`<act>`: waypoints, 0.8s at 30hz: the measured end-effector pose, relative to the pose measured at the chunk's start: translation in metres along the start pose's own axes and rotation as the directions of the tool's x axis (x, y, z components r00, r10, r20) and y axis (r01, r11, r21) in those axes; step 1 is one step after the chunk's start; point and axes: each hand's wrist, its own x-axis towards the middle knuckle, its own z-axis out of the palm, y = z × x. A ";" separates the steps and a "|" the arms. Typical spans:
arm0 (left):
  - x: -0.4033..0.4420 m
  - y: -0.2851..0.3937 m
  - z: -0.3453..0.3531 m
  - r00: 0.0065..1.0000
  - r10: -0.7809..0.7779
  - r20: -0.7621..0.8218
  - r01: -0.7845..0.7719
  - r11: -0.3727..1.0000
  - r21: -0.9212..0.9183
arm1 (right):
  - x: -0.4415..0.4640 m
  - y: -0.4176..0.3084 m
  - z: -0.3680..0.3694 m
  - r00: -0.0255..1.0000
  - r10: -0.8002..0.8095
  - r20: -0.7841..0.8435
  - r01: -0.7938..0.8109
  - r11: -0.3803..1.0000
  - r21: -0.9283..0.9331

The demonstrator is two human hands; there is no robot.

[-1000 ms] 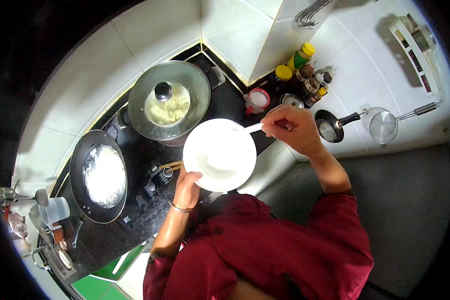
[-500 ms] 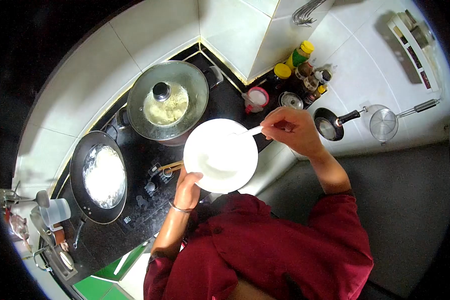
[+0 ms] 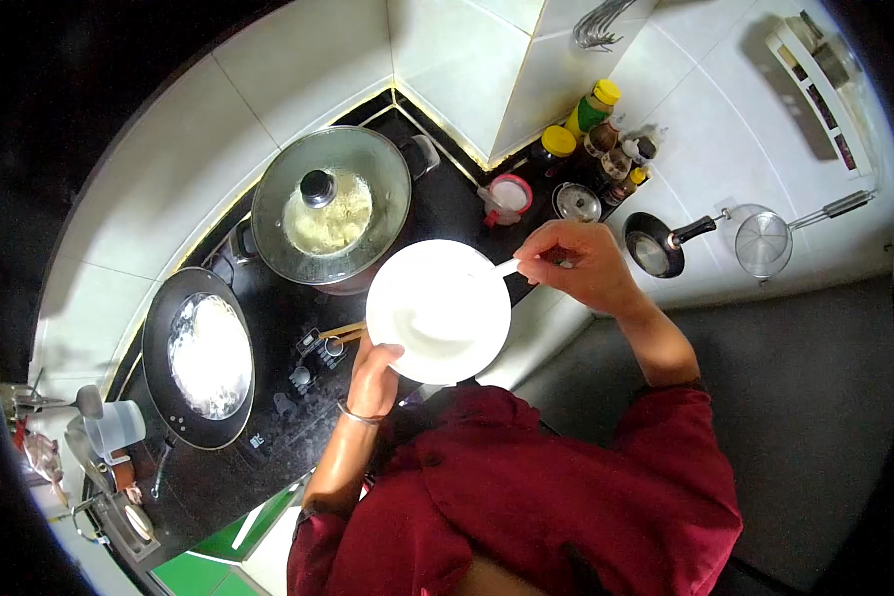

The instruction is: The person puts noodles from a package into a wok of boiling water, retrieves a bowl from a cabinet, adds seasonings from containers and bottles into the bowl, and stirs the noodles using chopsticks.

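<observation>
My left hand (image 3: 373,372) grips the near left rim of a white bowl (image 3: 404,343), thumb over the edge. The bowl is tilted toward me, and glare washes out whatever lies inside. Two wooden chopsticks (image 3: 343,330) poke out to the left beside that hand; whether its hidden fingers hold them I cannot tell. At the bowl's right rim, my right hand (image 3: 581,266) pinches the handle of a white spoon (image 3: 508,267). The spoon's far end blends into the bright bowl. Beyond the bowl stands a lidded pot (image 3: 268,238) with pale, bubbly food under its glass lid.
A dark frying pan (image 3: 159,338) with a shiny bright inside sits left on the black counter (image 3: 209,487). Salt-like white powder fills a red-rimmed jar (image 3: 510,195) near several sauce bottles (image 3: 616,164). A small pan (image 3: 650,248) and a strainer (image 3: 763,245) hang on the right wall.
My right hand has shifted slightly down, and less of the spoon's handle shows against the bowl. The left hand keeps the bowl almost where it was.
</observation>
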 end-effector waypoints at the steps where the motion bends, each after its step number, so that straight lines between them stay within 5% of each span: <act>1: 0.001 0.000 -0.001 1.000 0.001 0.001 -0.001 1.000 0.009 | 0.000 0.000 0.000 1.000 -0.004 0.020 0.005 0.998 -0.058; 10: 0.001 0.003 0.004 0.999 -0.036 -0.006 0.036 0.999 -0.006 | 0.004 0.004 -0.008 0.968 0.250 0.015 -0.249 0.953 0.173; 15: 0.005 -0.007 -0.003 1.000 -0.007 0.007 0.007 1.000 0.017 | 0.017 0.044 -0.033 0.969 0.189 -0.157 -0.104 0.894 0.436; 17: 0.003 -0.008 -0.005 1.000 -0.012 0.015 0.011 1.000 0.025 | 0.028 0.063 -0.046 0.906 0.304 -0.296 -0.102 0.833 0.544; 24: -0.009 -0.011 -0.005 0.998 -0.049 -0.034 0.052 0.994 0.092 | 0.061 0.234 -0.055 0.736 0.189 -0.651 -0.290 0.956 -0.051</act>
